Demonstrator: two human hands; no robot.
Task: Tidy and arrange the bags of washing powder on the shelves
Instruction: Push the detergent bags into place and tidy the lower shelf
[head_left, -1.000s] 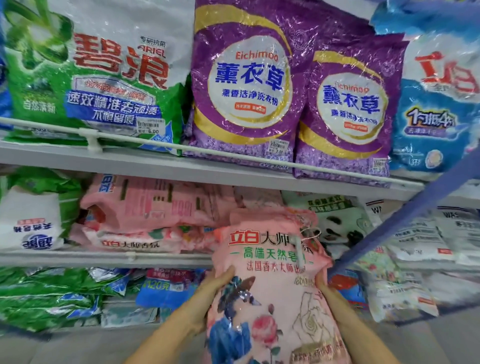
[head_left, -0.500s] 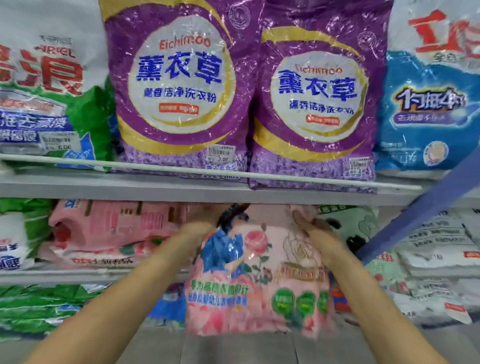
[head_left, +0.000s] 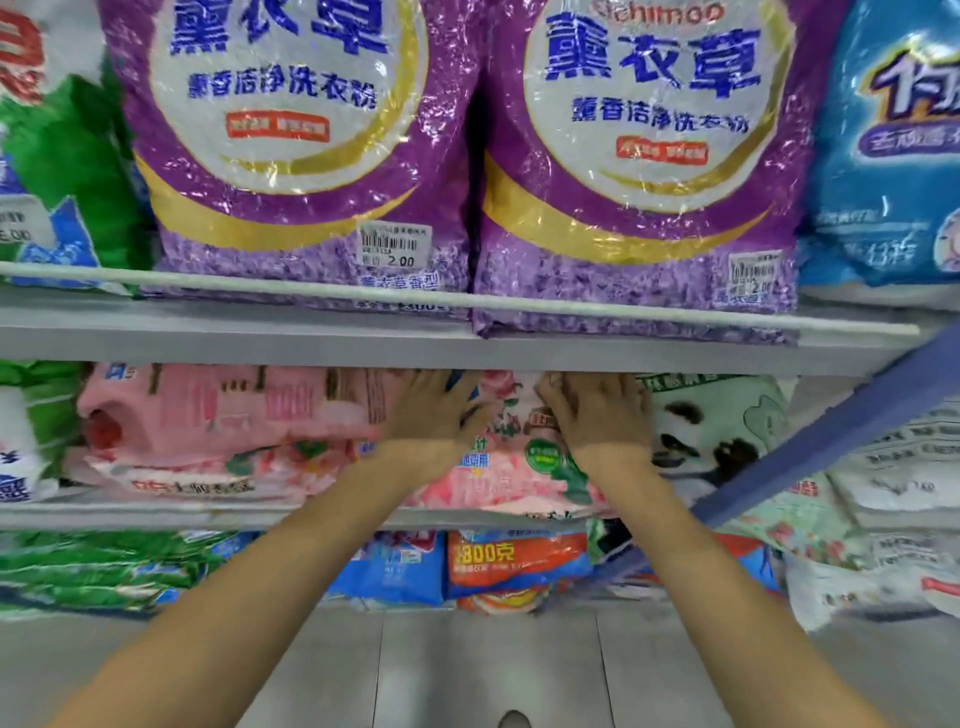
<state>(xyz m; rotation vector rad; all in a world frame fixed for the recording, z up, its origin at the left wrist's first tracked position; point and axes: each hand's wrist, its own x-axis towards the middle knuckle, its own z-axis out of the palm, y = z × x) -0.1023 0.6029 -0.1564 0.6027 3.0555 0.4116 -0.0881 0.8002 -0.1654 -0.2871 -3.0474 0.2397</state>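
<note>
Pushed the pink bag (head_left: 511, 467) in onto the middle shelf (head_left: 156, 512), out of the air in front of it where held half a second before. Lay there between the pink stack (head_left: 218, 431) on the left and the panda bag (head_left: 722, 441) on the right, close beside both, lower end at the shelf's front edge. Pressed on its upper part with the left hand (head_left: 434, 410), fingers straight and spread, and with the right hand (head_left: 597, 415), fingers flat too, somewhat blurred; gripped nothing with either. Sat just under the upper shelf (head_left: 208, 338), below the purple bags (head_left: 311, 156).
</note>
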